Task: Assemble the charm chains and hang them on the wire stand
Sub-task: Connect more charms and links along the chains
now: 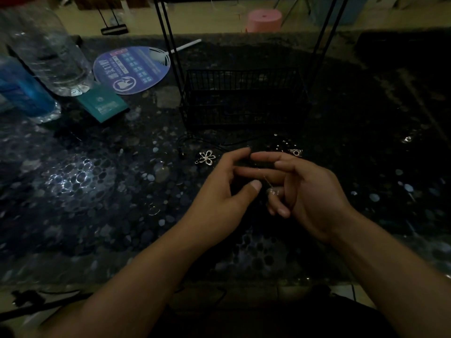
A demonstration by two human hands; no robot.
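Now | left hand [219, 181] relaxed, holding nothing | right hand [305, 189] pinches thin chain [267, 181]

table [102, 191]: glossy pebble-patterned stone | wire stand [241, 98]: matt black metal | flower charm [207, 157]: shiny metal

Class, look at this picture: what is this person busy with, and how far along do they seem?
A person works with both hands over a dark pebble-patterned table. The right hand holds a thin chain with a small charm, while the left hand reaches in beside it, fingers relaxed. A flower charm and another small charm still lie on the table before the black wire stand. No chain is visibly hung yet.
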